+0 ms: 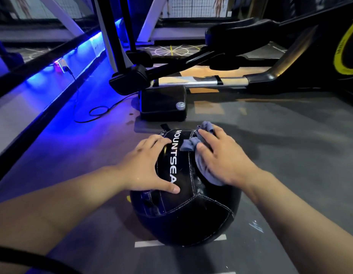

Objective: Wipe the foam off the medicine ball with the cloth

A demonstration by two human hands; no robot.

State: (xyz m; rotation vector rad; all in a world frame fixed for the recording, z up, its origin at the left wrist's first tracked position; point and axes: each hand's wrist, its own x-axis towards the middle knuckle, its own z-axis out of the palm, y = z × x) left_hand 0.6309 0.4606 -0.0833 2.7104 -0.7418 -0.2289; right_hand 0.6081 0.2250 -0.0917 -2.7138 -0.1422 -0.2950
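black ball [183,214] sits on the grey floor [290,155], lower centre of frame. left hand [146,167] flat on its upper left, fingers spread. right hand [225,161] presses the grey cloth [203,167] onto ball's upper right, fingers mostly straight, cloth bunching out between thumb and forefinger. gym machine [163,103] just behind, upper centre

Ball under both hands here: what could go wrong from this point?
1. The ball sits loose on the floor, steadied only by the left hand, fingers spread; a hard wipe might roll it toward the machine base behind.
2. The cloth is bunched under the right hand, with part sticking out by the thumb, so it may slip or miss patches.
3. The stitched seams could keep residue.
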